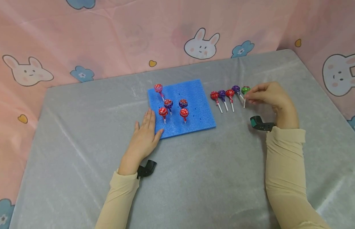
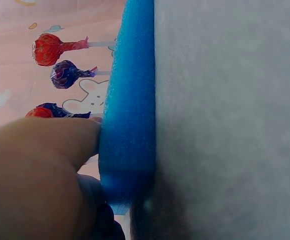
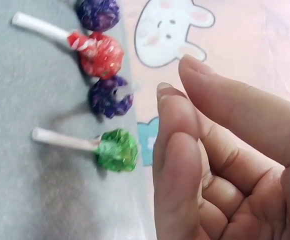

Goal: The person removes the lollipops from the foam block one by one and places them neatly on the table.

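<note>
While the L hand (image 1: 142, 140) lies flat, fingers straight, at the L edge of the foam (image 1: 197, 95) in head view, the R hand (image 1: 272, 93) bends its fingers by the loose pops (image 1: 230, 93), R of the foam on the bench (image 1: 194, 184); five stuck pops (image 1: 184, 112) stand in it. Loose heads sit tight, so a clumsy pinch could roll a neighbour, prob. the green pop (image 1: 246, 89). L wrist: the thumb (image 2: 60, 140) hides part of the stuck pops; if pressure there slips, the foam might shift. R wrist: purple pop (image 3: 105, 102) sits btwn red pop (image 3: 105, 55) & green; can't tell if the fingertips grip its stick. Rabbit cloth (image 3: 245, 35) behind.
</note>
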A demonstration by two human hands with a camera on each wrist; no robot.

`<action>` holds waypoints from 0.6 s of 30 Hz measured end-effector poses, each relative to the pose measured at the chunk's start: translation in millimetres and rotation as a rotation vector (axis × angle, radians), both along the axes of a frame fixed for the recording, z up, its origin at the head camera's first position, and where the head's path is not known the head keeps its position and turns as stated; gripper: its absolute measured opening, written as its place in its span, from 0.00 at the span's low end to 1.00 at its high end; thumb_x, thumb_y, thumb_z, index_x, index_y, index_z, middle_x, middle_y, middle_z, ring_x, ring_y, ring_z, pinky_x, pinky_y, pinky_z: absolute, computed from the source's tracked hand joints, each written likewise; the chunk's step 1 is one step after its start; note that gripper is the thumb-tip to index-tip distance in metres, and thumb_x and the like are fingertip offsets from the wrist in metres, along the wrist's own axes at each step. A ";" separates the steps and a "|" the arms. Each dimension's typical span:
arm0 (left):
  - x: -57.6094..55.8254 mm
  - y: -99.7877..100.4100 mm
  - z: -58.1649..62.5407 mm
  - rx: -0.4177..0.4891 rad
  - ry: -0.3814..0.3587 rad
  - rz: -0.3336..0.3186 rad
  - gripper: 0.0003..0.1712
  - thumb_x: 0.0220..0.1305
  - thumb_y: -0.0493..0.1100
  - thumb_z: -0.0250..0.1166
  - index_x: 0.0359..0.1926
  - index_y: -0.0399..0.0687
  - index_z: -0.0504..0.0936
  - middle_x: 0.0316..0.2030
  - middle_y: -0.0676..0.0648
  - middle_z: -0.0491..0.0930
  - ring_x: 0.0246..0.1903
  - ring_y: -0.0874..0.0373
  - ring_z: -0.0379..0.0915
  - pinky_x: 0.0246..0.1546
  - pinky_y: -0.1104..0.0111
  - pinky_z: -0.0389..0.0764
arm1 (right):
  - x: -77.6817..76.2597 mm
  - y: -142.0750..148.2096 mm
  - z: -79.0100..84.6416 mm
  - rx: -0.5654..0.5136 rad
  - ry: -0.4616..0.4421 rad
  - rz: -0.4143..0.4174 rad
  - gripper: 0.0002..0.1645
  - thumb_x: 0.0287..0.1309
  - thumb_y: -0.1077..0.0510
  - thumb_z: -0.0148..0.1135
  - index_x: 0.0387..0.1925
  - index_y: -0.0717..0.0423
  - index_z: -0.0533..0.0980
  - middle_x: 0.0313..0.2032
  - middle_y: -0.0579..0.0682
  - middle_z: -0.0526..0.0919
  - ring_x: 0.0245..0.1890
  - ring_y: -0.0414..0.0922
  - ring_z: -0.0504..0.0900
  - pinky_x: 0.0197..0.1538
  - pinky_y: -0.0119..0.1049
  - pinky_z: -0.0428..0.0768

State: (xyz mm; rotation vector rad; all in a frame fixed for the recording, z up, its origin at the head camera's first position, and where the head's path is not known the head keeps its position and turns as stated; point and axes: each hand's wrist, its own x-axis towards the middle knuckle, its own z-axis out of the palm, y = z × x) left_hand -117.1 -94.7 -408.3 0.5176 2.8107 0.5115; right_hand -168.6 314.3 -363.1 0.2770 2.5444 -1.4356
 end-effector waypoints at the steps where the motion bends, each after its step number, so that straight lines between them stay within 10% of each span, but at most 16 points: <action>1: -0.1 0.0 0.1 -0.001 0.000 0.001 0.41 0.73 0.55 0.43 0.73 0.36 0.37 0.73 0.41 0.33 0.72 0.49 0.29 0.66 0.45 0.36 | 0.1 -2.0 1.5 -0.005 0.009 0.000 0.07 0.54 0.55 0.69 0.29 0.54 0.83 0.22 0.37 0.82 0.23 0.36 0.80 0.31 0.28 0.79; 18: -0.5 -0.8 -0.6 -0.009 0.000 -0.005 0.41 0.74 0.55 0.42 0.73 0.35 0.37 0.73 0.40 0.32 0.72 0.48 0.29 0.66 0.45 0.37 | -7.0 -81.3 1.0 -0.229 0.180 0.165 0.11 0.54 0.64 0.67 0.37 0.68 0.80 0.27 0.46 0.84 0.26 0.46 0.82 0.30 0.33 0.79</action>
